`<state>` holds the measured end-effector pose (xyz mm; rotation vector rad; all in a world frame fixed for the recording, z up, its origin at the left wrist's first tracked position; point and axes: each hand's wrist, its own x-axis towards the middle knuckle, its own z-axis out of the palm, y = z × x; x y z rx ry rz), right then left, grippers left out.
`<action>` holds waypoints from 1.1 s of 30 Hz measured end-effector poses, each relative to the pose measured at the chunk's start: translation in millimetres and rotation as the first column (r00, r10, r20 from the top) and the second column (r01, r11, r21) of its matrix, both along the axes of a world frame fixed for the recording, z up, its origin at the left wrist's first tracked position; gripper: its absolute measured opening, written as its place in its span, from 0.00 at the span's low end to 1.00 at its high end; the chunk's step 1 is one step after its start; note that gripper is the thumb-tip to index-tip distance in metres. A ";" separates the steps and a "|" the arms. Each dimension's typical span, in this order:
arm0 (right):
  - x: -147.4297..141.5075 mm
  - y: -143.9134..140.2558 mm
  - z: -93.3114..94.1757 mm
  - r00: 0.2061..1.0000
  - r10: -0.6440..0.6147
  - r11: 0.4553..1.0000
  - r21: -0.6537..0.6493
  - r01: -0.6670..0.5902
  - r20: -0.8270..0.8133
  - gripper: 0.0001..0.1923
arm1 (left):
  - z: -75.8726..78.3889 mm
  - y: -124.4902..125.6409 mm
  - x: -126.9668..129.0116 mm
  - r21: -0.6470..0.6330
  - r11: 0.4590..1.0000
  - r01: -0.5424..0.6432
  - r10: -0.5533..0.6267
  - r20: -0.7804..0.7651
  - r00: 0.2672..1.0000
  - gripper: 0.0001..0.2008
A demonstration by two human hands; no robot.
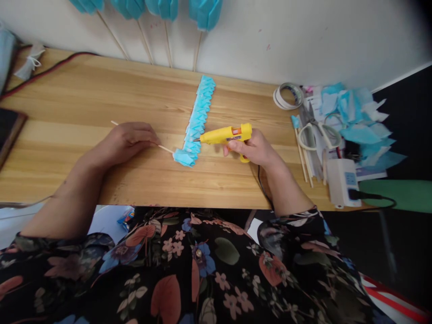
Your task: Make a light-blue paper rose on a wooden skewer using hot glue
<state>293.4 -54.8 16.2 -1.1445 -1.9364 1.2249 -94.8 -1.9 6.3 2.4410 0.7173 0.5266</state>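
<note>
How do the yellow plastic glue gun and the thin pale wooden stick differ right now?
The yellow plastic glue gun is bulky, while the thin pale wooden stick is slender. The right hand holds the glue gun; the left hand holds the stick. Both are held near the blue pleated strip.

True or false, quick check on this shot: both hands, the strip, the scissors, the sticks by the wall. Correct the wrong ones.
1. The right hand holds a yellow plastic glue gun. True.
2. The left hand grips the white-handled metal scissors. False: it holds a thin wooden stick; the scissors lie at the table's right.
3. The glue gun's nozzle is at the pleated light-blue strip. True.
4. The strip lies at the table's far left end. False: it lies between the two hands.
5. Four folded blue bundles on sticks show along the white wall. True.
</note>
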 end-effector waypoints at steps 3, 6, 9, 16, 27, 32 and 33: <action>-0.2 -0.5 -1.3 1.000 -0.004 1.000 0.001 0.004 -0.007 0.32 | 3.5 -0.3 -2.4 -0.041 0.999 -0.003 0.003 -0.009 1.000 0.16; -1.3 -2.0 0.3 1.000 0.002 1.000 -0.012 -0.002 0.001 0.32 | 5.4 0.1 -3.8 -0.054 0.999 0.008 -0.008 0.003 1.000 0.16; -4.2 -3.2 4.0 0.999 0.035 0.999 -0.012 -0.035 0.017 0.31 | 5.7 0.7 -3.0 -0.062 0.998 0.013 -0.014 -0.003 1.000 0.14; -12.4 -3.6 5.2 0.999 0.038 0.999 -0.020 -0.037 0.010 0.29 | 8.0 -0.3 1.1 -0.107 0.993 -0.043 0.038 -0.045 0.998 0.12; -17.3 -3.6 -6.0 0.997 0.016 1.000 0.007 -0.016 0.077 0.28 | 7.4 0.2 0.6 -0.138 0.989 -0.047 0.042 -0.036 0.998 0.10; -17.9 -3.1 -8.7 0.996 0.013 1.000 0.013 -0.014 0.088 0.29 | 8.8 -0.6 1.0 -0.150 0.987 -0.059 0.052 -0.050 0.997 0.11; -18.3 -2.9 -8.8 0.996 0.012 1.000 0.012 -0.013 0.087 0.29 | 8.8 -0.5 1.1 -0.150 0.987 -0.062 0.054 -0.053 0.997 0.11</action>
